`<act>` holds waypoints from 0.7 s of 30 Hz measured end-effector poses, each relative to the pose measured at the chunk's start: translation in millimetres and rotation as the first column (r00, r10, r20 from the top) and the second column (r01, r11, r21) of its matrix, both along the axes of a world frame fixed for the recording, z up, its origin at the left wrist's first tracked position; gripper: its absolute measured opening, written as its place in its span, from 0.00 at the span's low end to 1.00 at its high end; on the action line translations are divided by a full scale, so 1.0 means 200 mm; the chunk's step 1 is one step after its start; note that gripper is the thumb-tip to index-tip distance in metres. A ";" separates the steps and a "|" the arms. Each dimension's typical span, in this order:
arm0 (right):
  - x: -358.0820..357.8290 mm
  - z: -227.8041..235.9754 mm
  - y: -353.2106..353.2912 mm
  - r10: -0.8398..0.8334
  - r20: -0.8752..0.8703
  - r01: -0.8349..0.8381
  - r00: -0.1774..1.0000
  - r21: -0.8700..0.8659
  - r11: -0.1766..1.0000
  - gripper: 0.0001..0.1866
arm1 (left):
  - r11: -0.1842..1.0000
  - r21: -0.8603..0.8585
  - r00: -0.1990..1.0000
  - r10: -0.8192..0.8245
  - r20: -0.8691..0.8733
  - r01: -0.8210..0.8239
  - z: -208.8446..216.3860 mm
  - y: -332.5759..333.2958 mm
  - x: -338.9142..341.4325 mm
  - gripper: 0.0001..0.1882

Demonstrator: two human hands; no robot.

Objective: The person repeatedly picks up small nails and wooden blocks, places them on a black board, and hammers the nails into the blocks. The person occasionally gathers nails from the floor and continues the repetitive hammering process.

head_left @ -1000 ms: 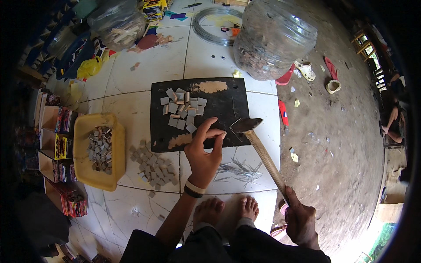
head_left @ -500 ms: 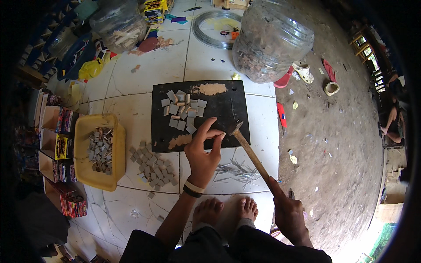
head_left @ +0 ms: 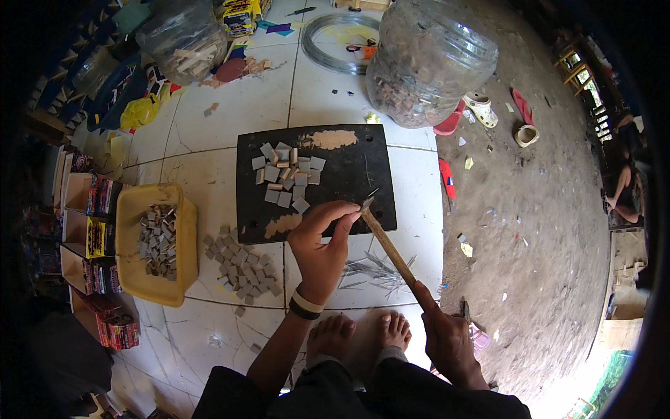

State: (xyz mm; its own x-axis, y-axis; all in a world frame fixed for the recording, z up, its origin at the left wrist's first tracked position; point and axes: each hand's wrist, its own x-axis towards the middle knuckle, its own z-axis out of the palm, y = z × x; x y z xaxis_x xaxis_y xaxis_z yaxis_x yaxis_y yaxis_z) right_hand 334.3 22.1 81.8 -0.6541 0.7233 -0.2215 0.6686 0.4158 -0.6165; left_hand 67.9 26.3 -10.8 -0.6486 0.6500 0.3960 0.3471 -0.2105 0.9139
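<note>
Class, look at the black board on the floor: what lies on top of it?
On the black board lie small grey pieces and two pale patches. The left hand and the hammer reach over its near edge; whatever the fingers pinch is hidden.

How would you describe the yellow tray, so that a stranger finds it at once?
Start at the black board on the white tiled floor. Look to its left, past the loose heap of grey pieces. The yellow tray is the only yellow, rimmed container there, and it holds small grey pieces.

Matt black board (head_left: 349,167); wooden-handled hammer (head_left: 391,248); glossy yellow plastic tray (head_left: 132,209); smooth white tiled floor (head_left: 230,119).
</note>
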 end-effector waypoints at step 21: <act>0.09 0.09 0.00 0.062 -0.059 -0.051 0.996 0.179 0.983 0.38 | 0.998 -0.001 0.997 0.057 0.058 -0.057 -0.05 -0.01 0.05 0.08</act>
